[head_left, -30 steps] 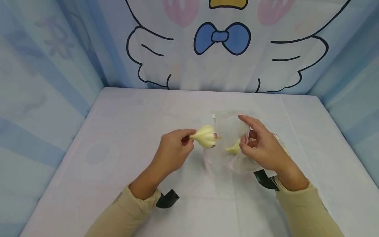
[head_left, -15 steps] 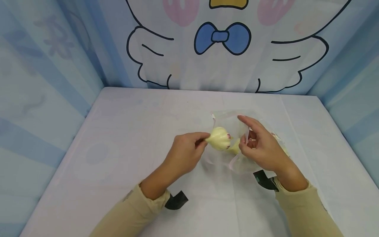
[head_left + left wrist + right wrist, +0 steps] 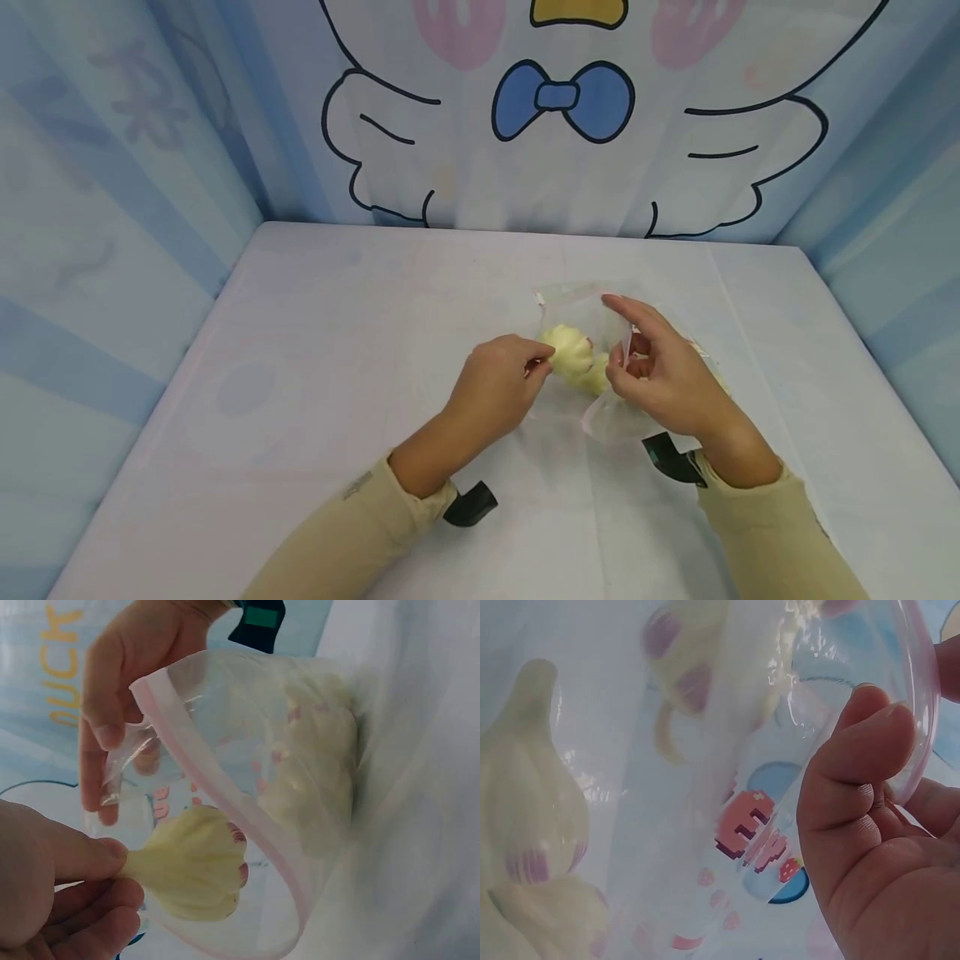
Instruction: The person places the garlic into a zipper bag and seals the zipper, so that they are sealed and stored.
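My left hand (image 3: pixel 501 379) pinches the thin stem of a pale yellow garlic bulb (image 3: pixel 193 866) between thumb and fingers. The bulb's purple-tinged end points into the mouth of a clear zip bag (image 3: pixel 221 791) with a pink rim. With thumb and curled fingers, my right hand (image 3: pixel 663 371) grips the bag's edge and keeps the mouth apart, its index finger stretched along the upper side. Several more garlic bulbs (image 3: pixel 311 765) lie inside, blurred by the plastic. In the right wrist view, one bagged bulb (image 3: pixel 536 787) stands stem up, and printed pink figures show on the bag.
A white-covered table (image 3: pixel 337 333) lies under both hands. Behind it hangs a curtain (image 3: pixel 562 183) with a cartoon figure and blue bow tie, and blue curtains (image 3: pixel 112 292) close off the sides. Dark wrist straps (image 3: pixel 470 504) sit at both sleeves.
My left hand has moved right with the garlic bulb, from left of the bag to its mouth, overlapping another bulb in the head view. My right hand has stayed nearly still on the bag.
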Demonstrator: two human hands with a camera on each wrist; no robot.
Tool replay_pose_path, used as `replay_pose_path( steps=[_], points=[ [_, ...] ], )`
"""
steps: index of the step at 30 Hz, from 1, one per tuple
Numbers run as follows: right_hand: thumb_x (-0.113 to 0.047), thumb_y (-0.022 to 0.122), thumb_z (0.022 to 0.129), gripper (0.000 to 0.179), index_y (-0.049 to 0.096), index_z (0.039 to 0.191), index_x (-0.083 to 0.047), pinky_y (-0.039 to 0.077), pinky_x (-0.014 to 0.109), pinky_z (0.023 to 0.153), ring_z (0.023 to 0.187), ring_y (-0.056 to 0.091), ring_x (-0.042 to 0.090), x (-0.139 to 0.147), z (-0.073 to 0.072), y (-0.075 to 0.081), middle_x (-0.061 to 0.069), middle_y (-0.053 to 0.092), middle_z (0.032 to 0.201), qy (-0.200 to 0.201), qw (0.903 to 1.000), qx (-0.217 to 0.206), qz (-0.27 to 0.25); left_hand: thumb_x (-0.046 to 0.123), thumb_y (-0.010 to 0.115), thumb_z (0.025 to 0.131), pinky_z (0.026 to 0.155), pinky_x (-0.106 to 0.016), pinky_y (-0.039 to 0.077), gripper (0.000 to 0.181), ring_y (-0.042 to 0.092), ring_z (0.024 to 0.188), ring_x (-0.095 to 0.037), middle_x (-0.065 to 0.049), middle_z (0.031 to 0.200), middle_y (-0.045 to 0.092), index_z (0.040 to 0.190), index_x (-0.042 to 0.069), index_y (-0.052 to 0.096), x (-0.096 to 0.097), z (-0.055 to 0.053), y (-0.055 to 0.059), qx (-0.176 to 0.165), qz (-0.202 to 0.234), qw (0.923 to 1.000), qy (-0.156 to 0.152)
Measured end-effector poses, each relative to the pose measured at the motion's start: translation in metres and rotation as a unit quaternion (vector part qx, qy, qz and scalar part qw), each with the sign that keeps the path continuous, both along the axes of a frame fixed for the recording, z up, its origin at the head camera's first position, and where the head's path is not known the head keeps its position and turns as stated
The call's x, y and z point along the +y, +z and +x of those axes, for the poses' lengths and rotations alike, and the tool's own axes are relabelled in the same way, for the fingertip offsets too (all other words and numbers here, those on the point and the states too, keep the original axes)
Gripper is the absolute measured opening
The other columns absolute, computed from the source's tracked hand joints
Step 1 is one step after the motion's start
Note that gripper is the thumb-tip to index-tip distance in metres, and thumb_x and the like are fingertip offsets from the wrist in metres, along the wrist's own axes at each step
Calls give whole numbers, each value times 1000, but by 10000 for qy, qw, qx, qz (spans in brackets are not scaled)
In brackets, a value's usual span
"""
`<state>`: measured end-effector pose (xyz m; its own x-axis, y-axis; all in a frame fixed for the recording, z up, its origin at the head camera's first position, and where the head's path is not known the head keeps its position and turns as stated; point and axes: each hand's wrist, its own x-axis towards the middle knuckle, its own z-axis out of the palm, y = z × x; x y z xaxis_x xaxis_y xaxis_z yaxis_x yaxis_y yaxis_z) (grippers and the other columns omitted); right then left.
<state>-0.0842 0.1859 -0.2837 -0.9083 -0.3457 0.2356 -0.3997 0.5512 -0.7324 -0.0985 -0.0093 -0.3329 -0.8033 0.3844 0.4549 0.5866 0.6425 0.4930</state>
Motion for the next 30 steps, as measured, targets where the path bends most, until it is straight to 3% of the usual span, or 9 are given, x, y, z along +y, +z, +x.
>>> replay_pose_path(
  steps=[11, 19, 30],
  points=[
    [9, 56, 78, 60, 36, 133, -1, 43, 22, 52, 62, 43, 17, 2, 0, -4, 7, 40, 117, 142, 9999, 0, -59, 11, 65, 78, 58, -15, 45, 7, 54, 66, -9, -2, 75, 56, 85, 8, 68, 20, -6, -14, 799, -329, 9958, 298],
    [5, 59, 79, 67, 36, 136, -20, 43, 22, 50, 61, 44, 13, 15, -12, -25, -4, 39, 119, 313, 9993, 55, -181, 13, 64, 80, 57, -19, 45, 6, 52, 63, -12, -3, 72, 50, 83, 9, 65, 29, -10, -27, 1001, -1032, 9892, 301],
    [2, 58, 80, 67, 35, 136, -25, 44, 22, 52, 62, 46, 13, 16, -14, -28, -7, 39, 119, 314, 9994, 71, -144, 5, 61, 78, 48, -25, 43, 9, 51, 54, -16, -3, 65, 47, 73, 9, 54, 35, -11, -35, 1025, -1066, 9870, 634]
  ],
)
